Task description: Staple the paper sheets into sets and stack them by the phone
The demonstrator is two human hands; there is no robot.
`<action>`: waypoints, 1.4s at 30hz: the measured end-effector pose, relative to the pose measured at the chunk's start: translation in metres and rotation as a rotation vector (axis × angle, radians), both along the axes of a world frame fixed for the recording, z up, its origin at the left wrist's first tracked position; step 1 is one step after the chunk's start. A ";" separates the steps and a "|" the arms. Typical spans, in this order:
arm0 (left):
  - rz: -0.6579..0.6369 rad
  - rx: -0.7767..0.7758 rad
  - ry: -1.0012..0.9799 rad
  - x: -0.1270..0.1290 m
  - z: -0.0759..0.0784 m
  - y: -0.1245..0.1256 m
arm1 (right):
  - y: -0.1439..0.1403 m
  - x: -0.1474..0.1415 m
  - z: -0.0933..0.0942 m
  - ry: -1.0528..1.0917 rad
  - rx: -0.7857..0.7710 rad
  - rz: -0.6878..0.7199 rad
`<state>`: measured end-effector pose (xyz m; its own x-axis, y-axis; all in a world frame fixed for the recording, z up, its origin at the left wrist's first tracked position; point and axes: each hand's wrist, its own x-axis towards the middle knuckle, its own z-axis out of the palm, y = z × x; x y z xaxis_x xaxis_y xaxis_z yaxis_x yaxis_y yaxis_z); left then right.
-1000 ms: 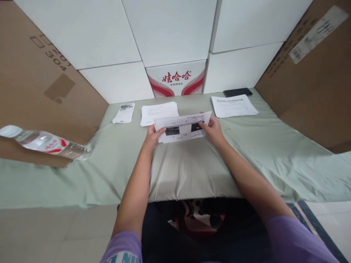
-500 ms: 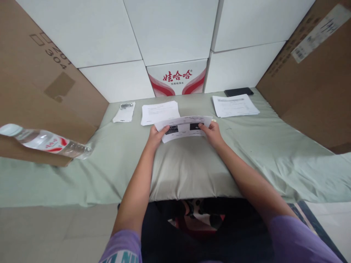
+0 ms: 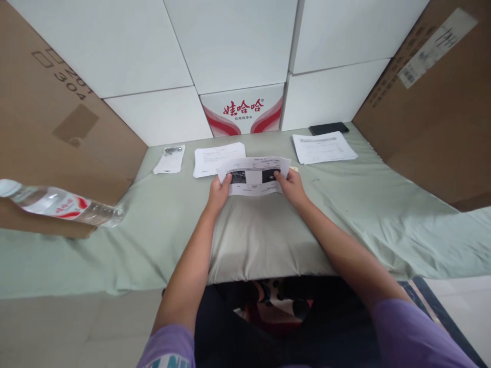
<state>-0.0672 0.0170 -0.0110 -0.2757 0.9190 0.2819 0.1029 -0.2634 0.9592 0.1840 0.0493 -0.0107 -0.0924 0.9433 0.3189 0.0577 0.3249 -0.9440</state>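
Both hands hold printed sheets of paper [image 3: 253,178] above the cloth-covered table, one at each side. The paper bends slightly and carries two dark pictures with small text. My left hand [image 3: 219,193] pinches its left edge, thumb on top. At the right edge my right hand [image 3: 292,185] grips it the same way, and a small yellowish bit shows just behind those fingers. Whether it is one sheet or a few, I cannot tell. Behind the left hand lies a stack of printed paper [image 3: 209,159]. Another paper stack [image 3: 324,148] lies beyond the right hand.
A black phone [image 3: 329,129] touches the right stack's far side. At the left lies a small clear packet on white paper [image 3: 169,161]. A water bottle [image 3: 65,204] is at far left. Cardboard panels [image 3: 53,128] flank the table [image 3: 264,240]; white boxes [image 3: 238,46] stand behind.
The held paper has tipped and flattened a little, so its pictures show more fully. The whole view has shifted slightly; both hands keep their grip.
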 end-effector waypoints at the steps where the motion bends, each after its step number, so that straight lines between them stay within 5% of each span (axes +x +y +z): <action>1: 0.000 0.004 0.010 0.001 0.001 -0.001 | -0.001 0.000 0.000 -0.010 0.016 -0.014; 13: -0.074 -0.007 0.071 0.000 -0.007 0.004 | -0.005 -0.001 0.001 -0.151 0.139 -0.023; 20: 0.198 -0.035 0.384 -0.014 -0.004 0.010 | 0.007 0.020 0.010 -0.010 0.181 -0.119; 29: 0.181 -0.418 0.849 -0.026 0.008 0.004 | 0.030 0.037 -0.009 -0.751 0.130 -0.174; 42: 0.124 -0.456 0.975 -0.009 0.011 -0.002 | 0.028 0.031 -0.010 -0.769 0.179 -0.130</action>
<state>-0.0766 0.0146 0.0002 -0.2161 0.9739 0.0693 0.8756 0.1620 0.4550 0.2149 0.0776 -0.0210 -0.2405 0.9021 0.3582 0.7191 0.4135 -0.5585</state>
